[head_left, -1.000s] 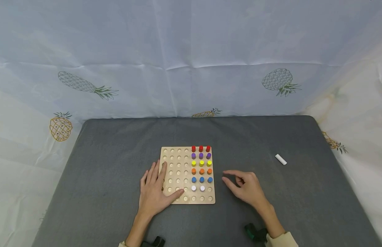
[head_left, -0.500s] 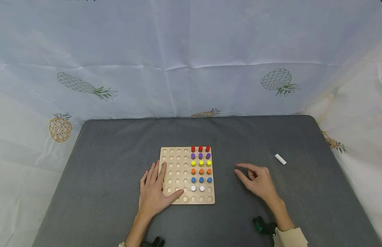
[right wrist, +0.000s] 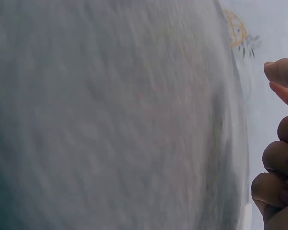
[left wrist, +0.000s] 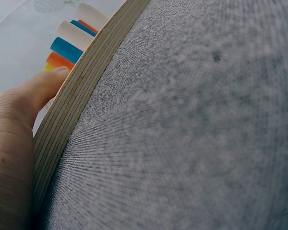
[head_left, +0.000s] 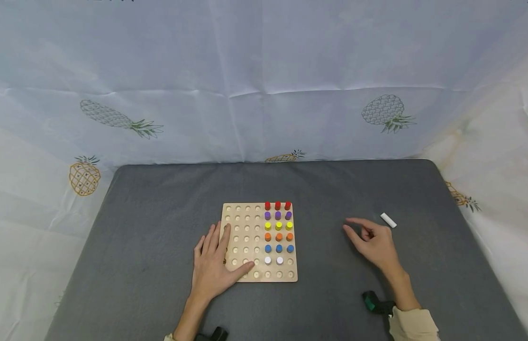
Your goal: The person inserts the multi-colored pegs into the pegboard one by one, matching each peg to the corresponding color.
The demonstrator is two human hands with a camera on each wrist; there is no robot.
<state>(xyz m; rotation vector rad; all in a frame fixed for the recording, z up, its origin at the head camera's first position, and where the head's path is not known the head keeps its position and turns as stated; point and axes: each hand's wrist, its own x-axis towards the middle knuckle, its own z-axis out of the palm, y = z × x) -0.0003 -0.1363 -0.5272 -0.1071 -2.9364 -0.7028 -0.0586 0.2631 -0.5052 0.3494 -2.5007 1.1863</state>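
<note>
My left hand (head_left: 210, 270) rests on the left side of a wooden pegboard (head_left: 272, 279), fingers spread out straight and thumb over its lower part. Three columns of upright pegs fill the board's right side: red (head_left: 277, 206), purple (head_left: 277, 216), yellow (head_left: 278, 226), orange (head_left: 278, 237), blue (head_left: 278, 248), and two white pegs (head_left: 279, 260). The left wrist view shows the thumb (left wrist: 33, 91) against the board's edge (left wrist: 81, 81). Off to the right, my right hand (head_left: 377, 244) holds nothing; thumb and index finger are apart, the other fingers curled. A loose white peg (head_left: 388, 220) lies just beyond it.
A dark grey cloth (head_left: 153, 227) covers the table. Behind it hangs a pale curtain (head_left: 183, 47) printed with pineapples. Black wrist devices show near both wrists, the right one (head_left: 377, 303) with a green patch.
My right hand has moved away from the pegboard, rightward and slightly farther out, closer to the loose white peg. The left hand and the pegs have stayed in place.
</note>
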